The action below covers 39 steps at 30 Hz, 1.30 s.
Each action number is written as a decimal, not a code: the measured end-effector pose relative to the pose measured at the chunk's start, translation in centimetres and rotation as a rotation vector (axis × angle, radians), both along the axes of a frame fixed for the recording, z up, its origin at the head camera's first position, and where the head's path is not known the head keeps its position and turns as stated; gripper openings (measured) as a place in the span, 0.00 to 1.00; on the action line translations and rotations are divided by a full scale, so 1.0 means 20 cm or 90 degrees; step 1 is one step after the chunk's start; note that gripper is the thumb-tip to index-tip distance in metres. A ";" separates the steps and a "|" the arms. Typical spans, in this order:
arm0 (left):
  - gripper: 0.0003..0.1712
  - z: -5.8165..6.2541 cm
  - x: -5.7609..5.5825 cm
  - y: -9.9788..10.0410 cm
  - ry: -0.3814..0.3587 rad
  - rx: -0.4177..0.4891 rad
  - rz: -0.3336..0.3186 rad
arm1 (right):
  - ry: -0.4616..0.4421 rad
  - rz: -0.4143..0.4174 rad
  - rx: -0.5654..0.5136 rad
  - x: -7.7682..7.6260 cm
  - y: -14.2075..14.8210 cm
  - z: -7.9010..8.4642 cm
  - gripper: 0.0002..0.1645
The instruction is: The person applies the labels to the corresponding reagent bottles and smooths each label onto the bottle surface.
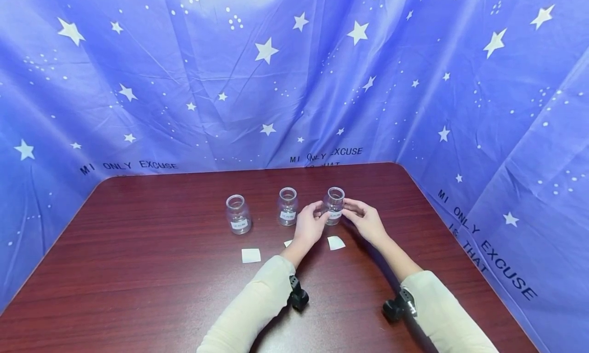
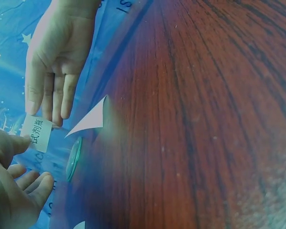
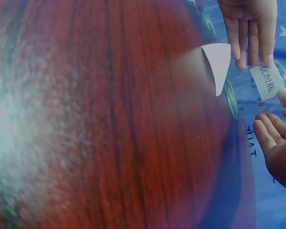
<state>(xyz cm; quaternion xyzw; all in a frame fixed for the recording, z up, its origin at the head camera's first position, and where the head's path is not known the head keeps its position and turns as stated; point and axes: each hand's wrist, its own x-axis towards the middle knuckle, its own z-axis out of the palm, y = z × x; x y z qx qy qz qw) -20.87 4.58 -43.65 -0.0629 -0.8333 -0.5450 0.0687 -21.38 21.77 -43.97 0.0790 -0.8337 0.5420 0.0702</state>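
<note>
Both hands are at the rightmost clear glass reagent bottle [image 1: 336, 194], which stands upright with its mouth uncovered. My left hand [image 1: 309, 227] holds it from the left, and my right hand [image 1: 366, 222] from the right. A white label [image 2: 37, 132] with black handwritten characters sits on its front. In the wrist views, one thumb presses each side of this label, with the fingers reaching along the sides of the glass. Just in front lies a small curled piece of white paper [image 1: 336, 242].
Two more labelled glass bottles stand to the left, a middle bottle [image 1: 288, 202] close to my left hand and a left bottle [image 1: 236, 210]. A paper piece [image 1: 251, 255] lies before the left one; another [image 1: 288, 243] is partly hidden by my left wrist. Starry blue curtains [image 1: 221, 87] border the brown table [image 1: 138, 271].
</note>
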 end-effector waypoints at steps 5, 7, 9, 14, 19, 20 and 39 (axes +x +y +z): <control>0.23 -0.01 -0.01 0.00 -0.012 0.008 -0.003 | -0.003 -0.004 -0.011 -0.01 -0.01 -0.01 0.24; 0.23 0.00 -0.01 -0.01 -0.015 0.006 -0.003 | 0.001 0.001 -0.011 0.02 -0.02 0.03 0.24; 0.22 0.00 -0.01 -0.01 -0.013 0.002 -0.001 | 0.002 0.002 -0.009 0.04 -0.04 0.07 0.24; 0.20 -0.01 -0.01 0.00 -0.003 -0.004 0.014 | 0.007 -0.001 -0.009 0.07 -0.06 0.12 0.22; 0.19 -0.01 -0.02 0.00 -0.024 0.027 0.012 | 0.013 -0.004 -0.024 0.01 -0.03 0.03 0.23; 0.20 -0.01 -0.02 0.00 -0.026 0.030 0.010 | 0.012 -0.006 -0.027 0.00 -0.02 0.02 0.23; 0.20 -0.01 0.02 -0.04 -0.025 0.007 -0.015 | -0.010 -0.026 -0.053 0.01 0.03 0.01 0.21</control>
